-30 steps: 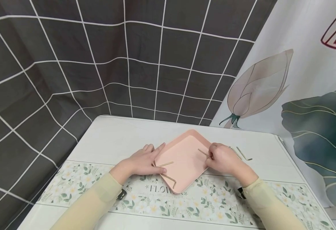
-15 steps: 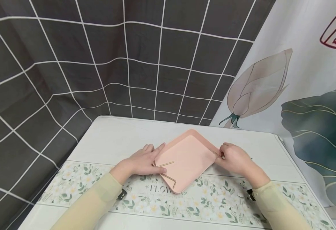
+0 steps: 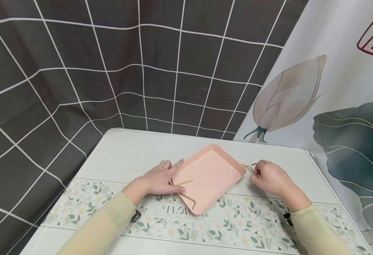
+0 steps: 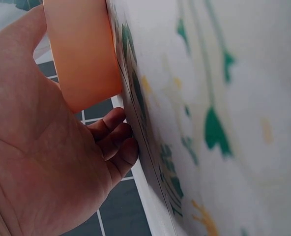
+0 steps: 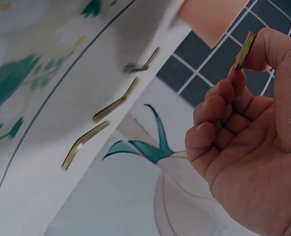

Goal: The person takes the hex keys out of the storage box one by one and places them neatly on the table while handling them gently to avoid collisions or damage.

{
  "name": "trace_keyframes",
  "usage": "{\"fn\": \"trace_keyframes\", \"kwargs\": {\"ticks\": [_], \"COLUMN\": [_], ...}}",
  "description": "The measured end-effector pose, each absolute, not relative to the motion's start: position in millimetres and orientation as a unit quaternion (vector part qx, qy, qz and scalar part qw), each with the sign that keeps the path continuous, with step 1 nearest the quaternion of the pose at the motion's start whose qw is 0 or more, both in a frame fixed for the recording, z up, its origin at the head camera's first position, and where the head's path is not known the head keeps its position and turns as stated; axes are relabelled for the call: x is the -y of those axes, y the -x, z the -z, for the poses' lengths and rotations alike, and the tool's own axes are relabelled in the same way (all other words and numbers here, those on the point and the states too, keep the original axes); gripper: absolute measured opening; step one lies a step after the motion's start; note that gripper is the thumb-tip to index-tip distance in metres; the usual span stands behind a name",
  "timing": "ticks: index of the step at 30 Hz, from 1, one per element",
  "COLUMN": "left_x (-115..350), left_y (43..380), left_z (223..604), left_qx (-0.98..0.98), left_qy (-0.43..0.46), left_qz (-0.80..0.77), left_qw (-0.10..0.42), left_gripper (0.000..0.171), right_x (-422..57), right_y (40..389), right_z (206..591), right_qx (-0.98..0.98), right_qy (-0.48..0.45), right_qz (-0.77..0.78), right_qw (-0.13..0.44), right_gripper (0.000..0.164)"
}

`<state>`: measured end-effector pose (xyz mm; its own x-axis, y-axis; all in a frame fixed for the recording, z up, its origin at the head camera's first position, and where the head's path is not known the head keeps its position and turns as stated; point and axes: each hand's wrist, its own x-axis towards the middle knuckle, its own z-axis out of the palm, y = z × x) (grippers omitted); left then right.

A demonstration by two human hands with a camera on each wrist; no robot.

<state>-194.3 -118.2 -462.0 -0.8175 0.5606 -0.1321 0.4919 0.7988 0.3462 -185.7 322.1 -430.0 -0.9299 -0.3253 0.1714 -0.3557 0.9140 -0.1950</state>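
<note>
- In the head view, a slim gold rod is pinched between the thumb and fingertip of the right hand [image 3: 271,177], right of centre in the frame; in the right wrist view, the pinched rod [image 5: 245,51] is seen at upper right, strongly foreshortened.
- The pink tray [image 3: 210,171] is set to the left of that hand, just beside its fingers, with its right corner nearest. Whether that corner is touched by the rod's tip cannot be told.
- The tray's long axis is run from lower left to upper right on a slant; the visible part of the pinched rod is angled toward the upper left, roughly across it.
- The tray's left corner is spanned by the left hand [image 3: 161,179], thumb and index finger straight and spread apart, the thumb laid over the rim.
- Beneath and beside that thumb, two bent rods [image 3: 187,198] are held within the tray, their hidden ends not shown.
- In the right wrist view, three loose rods [image 5: 111,107] are spread in a slanting row on the counter [image 5: 42,162], left of centre in the frame; the right hand is the nearer one to them.
</note>
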Motion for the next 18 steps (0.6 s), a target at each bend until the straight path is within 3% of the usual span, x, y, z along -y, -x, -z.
{"fn": "trace_keyframes", "kwargs": {"ticks": [18], "left_x": [118.2], "left_y": [193.0], "left_z": [460.4], "left_qx": [-0.941], "left_qy": [-0.278], "left_qz": [-0.153], "left_qw": [0.117], "left_gripper": [0.118], "right_x": [-353.6], "right_y": [186.6], "right_z": [432.1], "right_qx": [0.982], "right_qy": [-0.143], "right_qz": [-0.111], "right_qw": [0.058], "right_gripper": [0.019]}}
